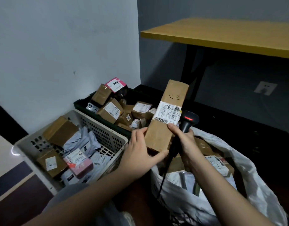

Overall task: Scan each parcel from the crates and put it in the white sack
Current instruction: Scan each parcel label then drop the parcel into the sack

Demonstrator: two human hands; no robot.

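Scan step in hand. Left hand (140,152) fingers clamped on long parcel (166,118), held above white sack (262,193); right hand (184,141) fingers clamped on scanner (188,121) beside label. Next, likely: lower parcel into sack.

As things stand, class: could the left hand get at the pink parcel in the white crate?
Probably not yet: the left hand grips the long brown box. Once freed, the way looks open, as the pink parcel lies uncovered atop the white crate.
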